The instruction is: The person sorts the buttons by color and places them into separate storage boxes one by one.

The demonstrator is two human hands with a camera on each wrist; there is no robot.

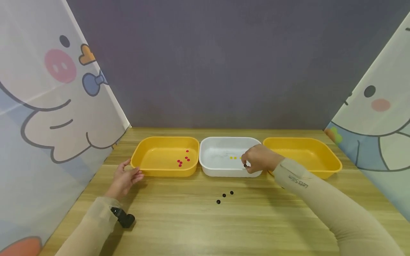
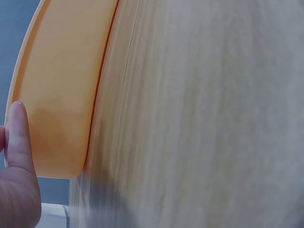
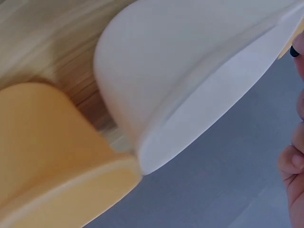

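Note:
My left hand [image 1: 124,179] rests its fingers against the near left corner of a yellow tray [image 1: 164,173]. In the left wrist view a straight finger [image 2: 20,137] lies along that tray's outer wall. Over the near right part of a white tray [image 1: 230,172], my right hand [image 1: 258,158] pinches a small black round piece [image 1: 245,165] between thumb and finger. The black piece [image 3: 294,52] also shows at the right wrist view's edge. Yellow pieces [image 1: 235,158] sit in a row inside the white tray, partly hidden by the hand. Several red pieces [image 1: 180,163] lie in the left yellow tray.
Three black pieces [image 1: 224,195] lie on the wooden table [image 1: 192,224] in front of the white tray. Another yellow tray [image 1: 320,173] stands on the right, partly behind the right forearm. A dark panel [image 1: 224,71] rises behind, with printed cloth [image 1: 48,117] on the left.

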